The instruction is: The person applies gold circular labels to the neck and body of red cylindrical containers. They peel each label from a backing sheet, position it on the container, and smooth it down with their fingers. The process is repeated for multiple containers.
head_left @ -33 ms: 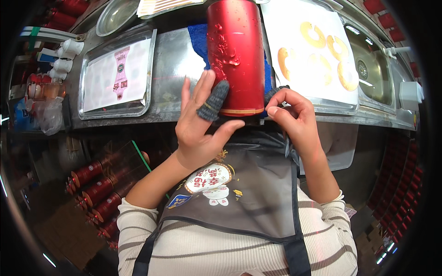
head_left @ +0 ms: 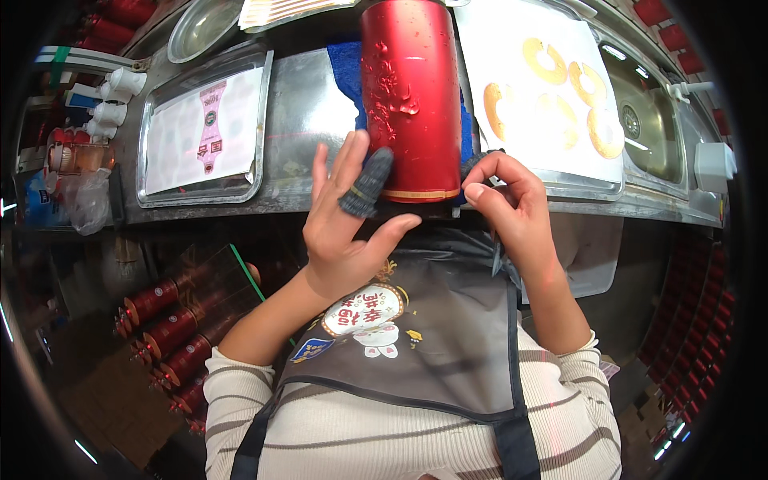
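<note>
A glossy red cylinder (head_left: pixel 424 104) with a raised pattern and water drops on its left side lies on a blue cloth (head_left: pixel 344 68), its gold-rimmed end toward me. My left hand (head_left: pixel 340 212) is open beside that end, fingers stretched and thumb apart. A grey knitted finger cover (head_left: pixel 368 184) sits on one of its fingers. At the cylinder's lower right my right hand (head_left: pixel 516 200) is closed, thumb and forefinger bent together. Another grey cover shows behind its fingers. A thin, pointed grey thing (head_left: pixel 498 258) shows below the right palm; its kind is unclear.
A metal tray (head_left: pixel 260 144) at left holds a sheet with a pink printed label. On the right, a white sheet (head_left: pixel 512 56) bears several gold ring-shaped pieces, beside a metal sink (head_left: pixel 652 120). Several red cylinders (head_left: pixel 172 328) stand on racks below left.
My left hand has drawn slightly down and away from the cylinder. My right hand and the cylinder are nearly unmoved.
</note>
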`<state>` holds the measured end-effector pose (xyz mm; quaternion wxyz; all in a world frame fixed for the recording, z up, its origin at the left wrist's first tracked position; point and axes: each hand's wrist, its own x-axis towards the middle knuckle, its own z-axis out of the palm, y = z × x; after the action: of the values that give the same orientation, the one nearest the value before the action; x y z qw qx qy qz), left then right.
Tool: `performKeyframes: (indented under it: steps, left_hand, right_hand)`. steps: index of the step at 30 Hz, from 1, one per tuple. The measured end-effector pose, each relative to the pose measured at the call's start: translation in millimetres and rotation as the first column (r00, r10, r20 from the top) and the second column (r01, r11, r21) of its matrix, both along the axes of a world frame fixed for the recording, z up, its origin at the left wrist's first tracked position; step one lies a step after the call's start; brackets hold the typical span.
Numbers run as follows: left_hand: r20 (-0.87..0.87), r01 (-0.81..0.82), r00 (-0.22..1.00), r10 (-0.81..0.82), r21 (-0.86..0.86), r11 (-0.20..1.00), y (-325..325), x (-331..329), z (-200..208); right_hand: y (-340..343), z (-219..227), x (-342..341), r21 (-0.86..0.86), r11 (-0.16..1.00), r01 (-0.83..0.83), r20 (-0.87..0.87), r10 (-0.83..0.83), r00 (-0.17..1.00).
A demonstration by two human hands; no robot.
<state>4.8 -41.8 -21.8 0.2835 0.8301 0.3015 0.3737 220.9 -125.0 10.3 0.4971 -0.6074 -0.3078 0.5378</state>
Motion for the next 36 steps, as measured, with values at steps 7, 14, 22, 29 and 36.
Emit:
performKeyframes:
  steps: [7,14,22,29,36]
  left_hand:
    - [-0.093,0.029,0.995,-0.028,0.012,1.000,-17,-22,-13]
    - [-0.148,0.062,0.988,-0.052,0.065,0.996,-12,-24,-12]
    - [-0.193,0.014,0.981,-0.013,-0.001,1.000,-10,-30,-14]
    - [-0.204,0.045,0.978,-0.036,0.041,0.998,-13,-26,-11]
    - [-0.236,0.088,0.969,-0.067,0.077,0.993,-13,-24,-3]
  right_hand:
    - [11,-2,-43,0.111,0.993,0.032,0.611,-0.094,0.786]
    - [12,-9,-46,0.198,0.980,0.029,0.582,-0.141,0.801]
    - [13,-1,-49,0.187,0.982,0.009,0.675,-0.135,0.726]
    - [14,-9,-46,0.181,0.983,0.006,0.660,-0.126,0.741]
    - [14,-14,-45,0.268,0.963,0.006,0.639,-0.182,0.748]
